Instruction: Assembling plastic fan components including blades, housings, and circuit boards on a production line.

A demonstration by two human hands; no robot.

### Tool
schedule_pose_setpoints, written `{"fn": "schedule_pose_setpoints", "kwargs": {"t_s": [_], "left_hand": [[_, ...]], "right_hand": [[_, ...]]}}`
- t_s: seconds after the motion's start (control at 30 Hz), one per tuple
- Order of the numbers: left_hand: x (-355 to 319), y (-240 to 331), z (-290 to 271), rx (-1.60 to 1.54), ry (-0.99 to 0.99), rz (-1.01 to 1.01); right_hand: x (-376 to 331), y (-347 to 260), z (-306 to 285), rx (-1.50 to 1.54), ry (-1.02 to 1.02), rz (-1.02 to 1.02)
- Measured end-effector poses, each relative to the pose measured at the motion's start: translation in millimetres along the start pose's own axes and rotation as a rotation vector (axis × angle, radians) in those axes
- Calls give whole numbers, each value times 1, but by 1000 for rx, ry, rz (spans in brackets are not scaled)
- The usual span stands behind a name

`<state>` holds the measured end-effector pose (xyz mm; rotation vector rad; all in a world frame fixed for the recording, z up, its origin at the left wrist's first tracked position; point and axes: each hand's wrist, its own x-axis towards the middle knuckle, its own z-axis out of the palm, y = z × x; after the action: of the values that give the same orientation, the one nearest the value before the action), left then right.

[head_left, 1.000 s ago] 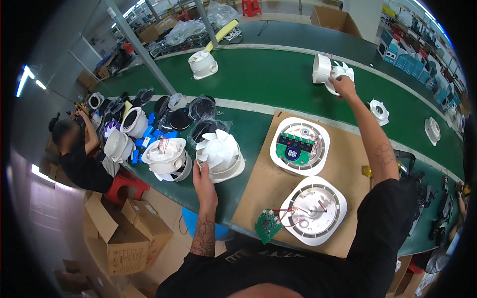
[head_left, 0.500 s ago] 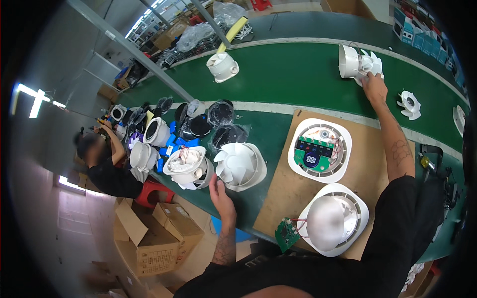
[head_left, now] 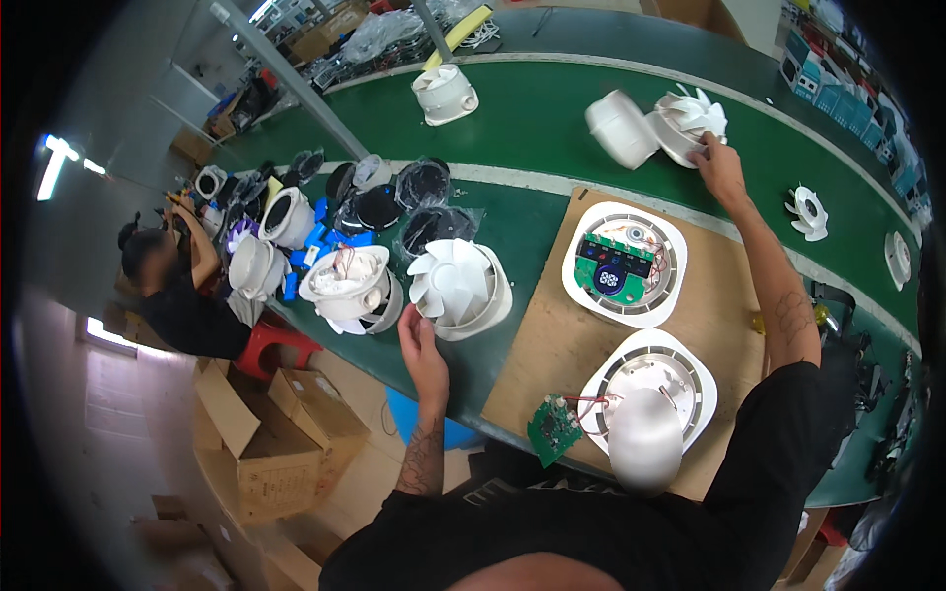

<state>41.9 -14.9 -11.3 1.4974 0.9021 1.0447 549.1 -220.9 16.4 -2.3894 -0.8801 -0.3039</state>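
On the green belt at the far right, my right hand (head_left: 721,169) is closed on the near side of a white fan housing (head_left: 676,140) with a bladed fan wheel (head_left: 696,110) on top. Left of it, a second white housing (head_left: 621,128) leans over, blurred. My left hand (head_left: 424,353) is open, fingers stretched out, at the near edge of another white fan unit (head_left: 455,286) standing on the table; whether it touches cannot be made out. On a brown board lie two white square bases, one with a green circuit board and display (head_left: 613,272), the other (head_left: 696,366) partly covered by a glossy white dome (head_left: 645,439).
A wired green circuit board (head_left: 554,429) hangs near the table's front edge. Left are white housings (head_left: 347,286), blue blocks and bagged black discs (head_left: 426,185). A loose fan wheel (head_left: 810,213) lies on the belt. A co-worker (head_left: 187,295) sits left, behind open cartons (head_left: 281,463).
My right hand has drawn the housing and fan wheel leftward, and the fan wheel now faces more upward. The other housing has tipped away to the left. My left hand stays beside its fan unit.
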Motion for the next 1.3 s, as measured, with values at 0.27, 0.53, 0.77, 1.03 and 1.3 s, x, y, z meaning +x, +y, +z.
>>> {"fn": "schedule_pose_setpoints", "kwargs": {"t_s": [0.27, 0.53, 0.77, 1.03, 1.3], "left_hand": [[-2, 0, -2, -81, -60, 15], [-4, -10, -7, -119, -104, 39], [6, 70, 0, 480, 33, 574], [158, 87, 159, 700, -491, 834], [218, 5, 250, 1075, -691, 794]], "right_hand": [[1, -103, 3, 254, -239, -172], [-9, -155, 9, 264, -384, -282], [-20, -148, -19, 322, -266, -306], [-39, -116, -50, 228, -273, -233], [-68, -71, -68, 202, -359, -180]]}}
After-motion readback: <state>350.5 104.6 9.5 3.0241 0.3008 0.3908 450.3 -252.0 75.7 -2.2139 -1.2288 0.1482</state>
